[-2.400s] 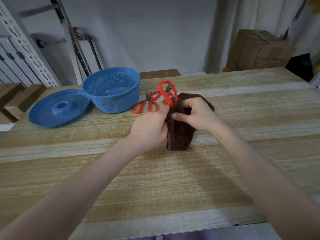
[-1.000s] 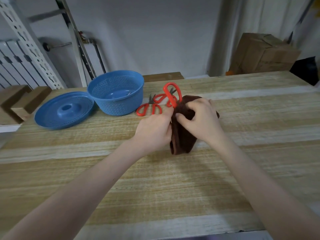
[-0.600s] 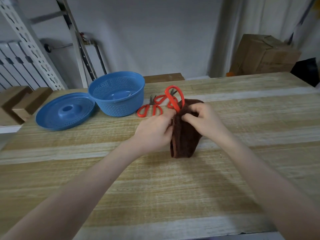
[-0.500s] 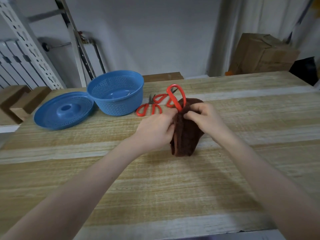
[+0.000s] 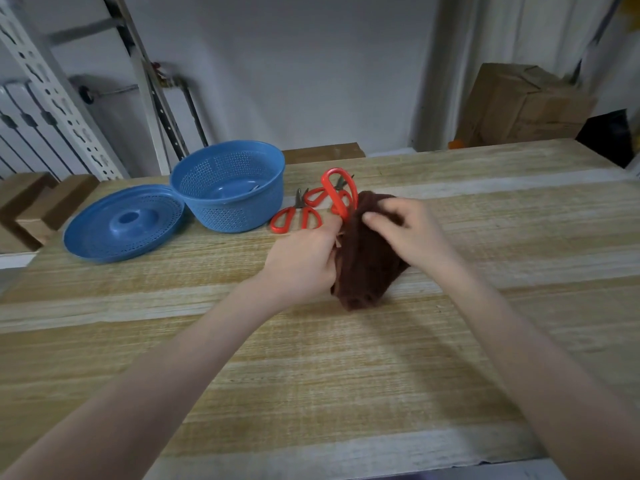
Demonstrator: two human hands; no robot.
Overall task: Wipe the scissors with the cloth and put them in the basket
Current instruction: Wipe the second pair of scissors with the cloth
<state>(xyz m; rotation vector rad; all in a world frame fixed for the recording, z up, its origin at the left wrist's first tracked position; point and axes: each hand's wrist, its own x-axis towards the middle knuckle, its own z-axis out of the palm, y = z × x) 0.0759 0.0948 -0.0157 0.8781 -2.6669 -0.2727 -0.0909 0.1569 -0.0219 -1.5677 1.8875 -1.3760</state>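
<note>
The left hand [image 5: 301,261] is gripping the scissors [image 5: 333,197], loops pointing to twelve o'clock, blades buried in the cloth [image 5: 363,275] the right hand [image 5: 410,233] is pinching. The basket [image 5: 242,216] is sitting at ten o'clock, nearer the left hand.

Red scissors [image 5: 337,192] in left hand [image 5: 304,261]; right hand [image 5: 405,233] grips brown cloth [image 5: 363,271].

The blades of the scissors [image 5: 337,192] I hold are buried in the brown cloth [image 5: 363,268]; only the red handle loops stick out. The fingertips of my left hand [image 5: 304,261] are lost behind that cloth. My right hand [image 5: 405,233] is smeared with blur. A second pair of scissors [image 5: 318,197] lies partly behind the raised handle. Inside the blue basket [image 5: 242,216] a thin thing [image 5: 254,188] is too small to name.
</note>
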